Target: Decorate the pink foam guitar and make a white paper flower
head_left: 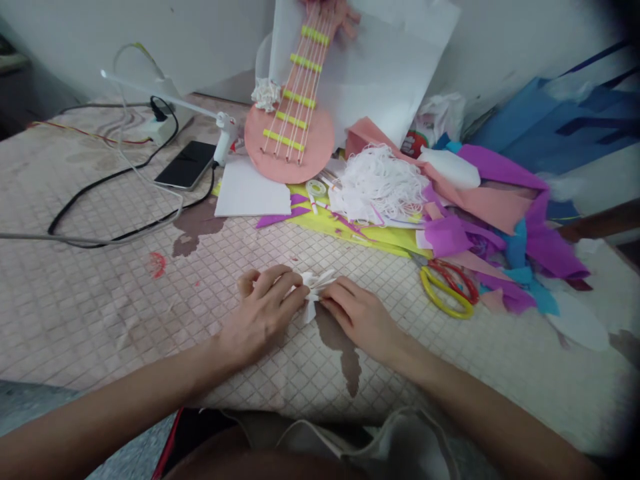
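Between my two hands, low over the patterned tablecloth, is a small piece of folded white paper or felt [311,308] with several petal-like strips sticking out. My left hand [265,308] pinches its left side with the fingertips. From the other side my right hand [363,315] closes its thumb and fingers on it. The fingers hide the middle of the white piece. A pair of scissors [447,290] with one yellow and one red handle loop lies to the right of my right hand.
A pink craft guitar [290,143] leans at the back beside a white ruffled flower [266,95]. A heap of white string [383,180] and purple felt [545,220] spreads rightward. At left are a glue gun [225,137], a phone [186,165] and a black cable [95,180].
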`<state>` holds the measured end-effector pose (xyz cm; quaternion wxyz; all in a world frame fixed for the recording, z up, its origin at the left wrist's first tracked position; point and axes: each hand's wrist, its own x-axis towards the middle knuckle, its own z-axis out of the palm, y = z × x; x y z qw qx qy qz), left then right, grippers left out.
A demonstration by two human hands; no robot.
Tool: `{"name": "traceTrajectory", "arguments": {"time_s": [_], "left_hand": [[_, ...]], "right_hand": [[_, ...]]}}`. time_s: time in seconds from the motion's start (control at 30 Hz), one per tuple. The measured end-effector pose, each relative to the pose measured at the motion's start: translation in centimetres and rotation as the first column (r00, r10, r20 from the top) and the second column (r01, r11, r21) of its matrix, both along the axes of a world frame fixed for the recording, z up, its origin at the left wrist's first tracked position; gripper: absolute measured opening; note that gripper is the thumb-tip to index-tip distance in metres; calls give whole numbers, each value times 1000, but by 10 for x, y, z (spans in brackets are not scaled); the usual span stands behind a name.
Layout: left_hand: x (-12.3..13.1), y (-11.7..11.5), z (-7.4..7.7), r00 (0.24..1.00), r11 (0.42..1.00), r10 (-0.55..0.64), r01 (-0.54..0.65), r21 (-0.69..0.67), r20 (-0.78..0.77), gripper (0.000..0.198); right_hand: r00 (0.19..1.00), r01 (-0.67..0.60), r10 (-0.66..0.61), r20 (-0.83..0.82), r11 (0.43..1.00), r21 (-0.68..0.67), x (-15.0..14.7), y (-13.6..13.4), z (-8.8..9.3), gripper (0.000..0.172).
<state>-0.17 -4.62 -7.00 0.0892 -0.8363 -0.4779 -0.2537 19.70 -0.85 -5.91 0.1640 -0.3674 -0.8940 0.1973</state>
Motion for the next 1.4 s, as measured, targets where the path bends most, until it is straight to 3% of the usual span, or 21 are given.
{"name": "traceTrajectory", "arguments": {"time_s": [0.17, 0.37, 0.8, 1.1, 1.4], "left_hand": [[-4, 2, 5, 995, 999, 19, -22, 34, 95, 9], [-8, 3, 13, 988, 997, 73, -67, -46, 138, 15], [-6, 30, 6, 988, 985, -149, 153, -83, 50, 8], [-8, 29, 0, 986, 981, -150, 157, -110, 66, 8], [-5, 33, 2, 986, 981, -126, 141, -133, 111, 8]], "right_hand": [[1000, 10, -11, -16, 1000, -14, 1, -2, -2, 18], [997, 45, -47, -68, 999, -25, 0, -3, -1, 16], [991, 111, -111, -76, 994, -9, 2, 0, -2, 10], [995, 96, -96, 26, 995, 4, 2, -2, -1, 15], [985, 71, -67, 159, 997, -19, 35, 17, 30, 12]]}}
